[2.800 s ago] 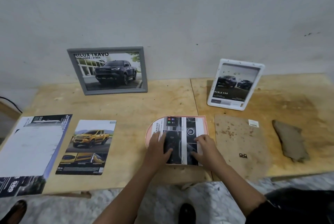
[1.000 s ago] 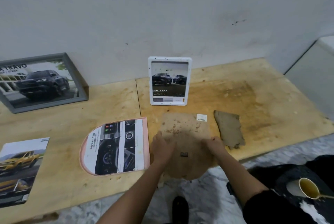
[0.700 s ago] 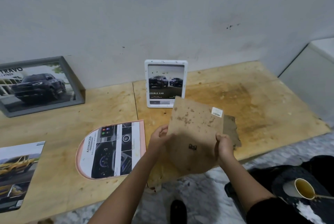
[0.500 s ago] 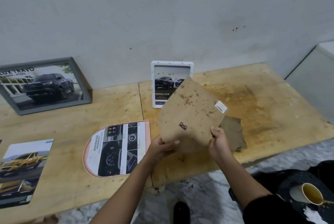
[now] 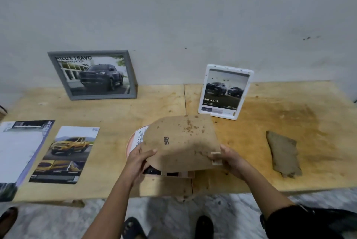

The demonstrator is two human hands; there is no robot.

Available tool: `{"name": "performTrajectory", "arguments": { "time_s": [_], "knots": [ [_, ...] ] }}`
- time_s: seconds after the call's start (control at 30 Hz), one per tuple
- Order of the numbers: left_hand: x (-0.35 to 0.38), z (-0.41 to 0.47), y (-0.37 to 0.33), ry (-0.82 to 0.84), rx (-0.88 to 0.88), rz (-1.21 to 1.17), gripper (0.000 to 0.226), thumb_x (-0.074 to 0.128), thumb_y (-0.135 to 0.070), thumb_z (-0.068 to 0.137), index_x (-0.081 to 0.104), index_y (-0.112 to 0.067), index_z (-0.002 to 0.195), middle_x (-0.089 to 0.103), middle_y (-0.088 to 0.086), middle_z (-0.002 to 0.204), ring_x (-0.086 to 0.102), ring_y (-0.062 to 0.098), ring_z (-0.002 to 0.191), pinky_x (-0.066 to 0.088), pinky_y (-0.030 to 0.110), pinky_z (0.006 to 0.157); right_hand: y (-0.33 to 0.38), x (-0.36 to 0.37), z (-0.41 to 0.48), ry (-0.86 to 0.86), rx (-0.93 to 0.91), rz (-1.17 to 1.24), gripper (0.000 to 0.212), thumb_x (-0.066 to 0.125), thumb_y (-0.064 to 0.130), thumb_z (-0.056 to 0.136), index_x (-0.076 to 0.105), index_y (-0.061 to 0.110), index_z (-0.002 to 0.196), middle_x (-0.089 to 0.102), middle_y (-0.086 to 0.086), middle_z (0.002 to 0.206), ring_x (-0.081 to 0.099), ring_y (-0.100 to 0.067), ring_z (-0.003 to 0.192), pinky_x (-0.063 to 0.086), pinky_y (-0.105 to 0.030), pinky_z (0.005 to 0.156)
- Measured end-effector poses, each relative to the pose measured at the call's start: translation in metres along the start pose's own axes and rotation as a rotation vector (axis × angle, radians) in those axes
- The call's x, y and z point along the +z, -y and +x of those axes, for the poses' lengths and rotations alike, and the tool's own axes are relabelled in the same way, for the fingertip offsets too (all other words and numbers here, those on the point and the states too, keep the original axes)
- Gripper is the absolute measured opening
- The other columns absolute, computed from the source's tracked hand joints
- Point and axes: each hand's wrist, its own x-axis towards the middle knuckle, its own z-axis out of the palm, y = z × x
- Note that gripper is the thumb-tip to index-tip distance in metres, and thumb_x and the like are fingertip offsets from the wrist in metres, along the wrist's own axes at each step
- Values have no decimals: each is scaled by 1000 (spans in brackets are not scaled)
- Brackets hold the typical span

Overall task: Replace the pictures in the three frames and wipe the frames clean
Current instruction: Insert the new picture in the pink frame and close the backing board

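A brown arched backing board (image 5: pixel 181 142) with a small metal hanger is held over the pink arched frame (image 5: pixel 129 142), covering most of the picture laid in it. My left hand (image 5: pixel 140 158) grips the board's left edge and my right hand (image 5: pixel 230 158) grips its right corner. A grey frame (image 5: pixel 92 74) with a dark truck picture leans on the wall at the back left. A white frame (image 5: pixel 225 91) with a two-truck picture stands at the back right. A brown cloth (image 5: pixel 283 153) lies at the right.
A yellow-truck print (image 5: pixel 65 153) and a larger brochure (image 5: pixel 19 153) lie flat on the left of the wooden table (image 5: pixel 280 113). The table's front edge runs just below my hands. Dark sandals show on the marble floor below.
Both hands lifted the backing board off the table at the right, turned it and carried it left over the pink arched frame. The camera swung back to the left.
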Motion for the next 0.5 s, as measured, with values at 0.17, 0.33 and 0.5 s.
{"name": "performTrajectory", "arguments": {
  "time_s": [0.17,0.33,0.5],
  "knots": [
    [-37,-3,1,-264,108,155,21,71,-1,77,66,-7,96,73,6,89,66,28,83,53,36,75,-8,40,19,-24,88,-302,13,68,12,77,66,12,89,65,-8,95,61,-25,88,51,-37,79],
    [-68,-6,-6,-350,156,350,20,74,-6,77,66,-17,90,68,8,86,61,23,79,50,36,76,-12,72,28,-50,120,-561,21,67,24,83,58,16,66,53,1,60,45,-7,43,33,-18,43],
    [-94,13,5,-304,228,668,48,69,-56,63,68,-9,74,53,22,59,44,20,56,38,35,55,-30,73,32,-210,129,-768,41,72,45,77,54,9,66,57,-3,51,50,-11,39,40,-21,40]
  ]
}}
